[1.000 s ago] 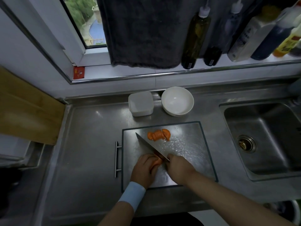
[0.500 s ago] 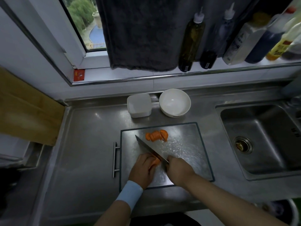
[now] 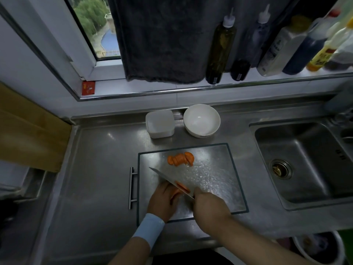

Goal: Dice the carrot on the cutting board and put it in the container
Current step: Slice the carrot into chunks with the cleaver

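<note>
**Carrot pinned near the cook's side of the board, knife laid across it**

The orange carrot stub (image 3: 176, 192) lies between the two hands, at the near part of the textured steel cutting board (image 3: 219, 169). It is mostly hidden, so its long axis cannot be read. The left hand (image 3: 162, 203) is the nearer one, its fingers curled down over the stub. The right hand (image 3: 208, 207) is wrapped round the handle of the broad steel knife (image 3: 168, 179), whose blade runs diagonally away to the far left, with a thin orange slice (image 3: 183, 186) clinging to its flat. A heap of cut orange carrot pieces (image 3: 180, 159) sits toward the board's far edge. Beyond that edge, well apart from both hands, the square white plastic container (image 3: 160, 124) stands on the steel tabletop (image 3: 99, 169), just beside a round white bowl (image 3: 201, 119).
</note>
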A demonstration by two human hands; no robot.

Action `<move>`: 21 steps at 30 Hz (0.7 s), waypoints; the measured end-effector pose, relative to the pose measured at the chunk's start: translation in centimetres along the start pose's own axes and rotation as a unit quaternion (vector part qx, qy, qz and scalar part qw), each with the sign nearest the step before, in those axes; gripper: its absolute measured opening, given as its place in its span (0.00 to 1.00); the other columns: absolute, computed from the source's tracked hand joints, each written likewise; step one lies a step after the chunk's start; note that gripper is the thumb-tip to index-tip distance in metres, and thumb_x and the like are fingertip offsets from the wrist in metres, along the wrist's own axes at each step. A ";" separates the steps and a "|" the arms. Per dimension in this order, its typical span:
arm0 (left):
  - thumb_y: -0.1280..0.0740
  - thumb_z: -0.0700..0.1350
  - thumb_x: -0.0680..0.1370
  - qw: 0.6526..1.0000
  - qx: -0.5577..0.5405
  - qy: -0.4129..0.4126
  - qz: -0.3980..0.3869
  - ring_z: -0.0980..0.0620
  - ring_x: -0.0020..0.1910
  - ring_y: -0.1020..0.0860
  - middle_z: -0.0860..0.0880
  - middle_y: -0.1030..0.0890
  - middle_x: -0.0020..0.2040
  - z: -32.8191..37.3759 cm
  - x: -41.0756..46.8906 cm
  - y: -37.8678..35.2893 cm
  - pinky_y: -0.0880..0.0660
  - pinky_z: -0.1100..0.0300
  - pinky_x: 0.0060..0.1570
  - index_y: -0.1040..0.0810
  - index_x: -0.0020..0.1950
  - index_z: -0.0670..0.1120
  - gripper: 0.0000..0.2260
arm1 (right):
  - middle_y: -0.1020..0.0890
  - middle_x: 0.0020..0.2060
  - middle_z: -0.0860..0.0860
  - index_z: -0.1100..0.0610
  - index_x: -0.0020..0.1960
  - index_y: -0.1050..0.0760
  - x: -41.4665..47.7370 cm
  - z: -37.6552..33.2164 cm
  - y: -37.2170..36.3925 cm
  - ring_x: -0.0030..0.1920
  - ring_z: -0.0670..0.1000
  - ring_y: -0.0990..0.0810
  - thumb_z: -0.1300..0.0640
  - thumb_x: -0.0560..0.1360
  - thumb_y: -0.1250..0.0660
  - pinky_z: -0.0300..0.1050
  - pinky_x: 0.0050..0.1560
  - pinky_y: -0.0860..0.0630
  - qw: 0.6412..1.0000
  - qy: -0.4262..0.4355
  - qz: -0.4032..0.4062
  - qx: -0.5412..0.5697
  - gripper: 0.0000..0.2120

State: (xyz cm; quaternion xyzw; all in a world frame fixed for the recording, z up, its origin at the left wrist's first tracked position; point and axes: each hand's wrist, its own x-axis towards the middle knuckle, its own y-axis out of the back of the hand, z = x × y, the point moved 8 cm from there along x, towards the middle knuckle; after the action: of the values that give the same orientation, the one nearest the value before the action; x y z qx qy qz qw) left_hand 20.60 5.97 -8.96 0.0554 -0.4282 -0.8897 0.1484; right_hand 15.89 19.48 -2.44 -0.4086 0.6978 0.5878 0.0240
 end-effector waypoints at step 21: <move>0.28 0.48 0.73 1.000 -0.013 0.006 -0.007 0.56 0.59 0.28 0.53 0.22 0.58 -0.6 0.2 -0.3 0.36 0.69 0.58 0.23 0.60 0.52 0.16 | 0.20 0.54 0.53 0.54 0.60 0.28 0.2 0.1 0.7 0.54 0.53 0.20 0.60 0.78 0.40 0.44 0.53 0.25 0.999 -0.024 -0.032 0.012 0.11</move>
State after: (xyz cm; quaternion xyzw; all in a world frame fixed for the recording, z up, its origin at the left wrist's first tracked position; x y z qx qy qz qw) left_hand 20.52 5.63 -9.53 0.0617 -0.4151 -0.8960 0.1451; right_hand 15.31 19.41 -2.00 -0.4164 0.6903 0.5882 0.0641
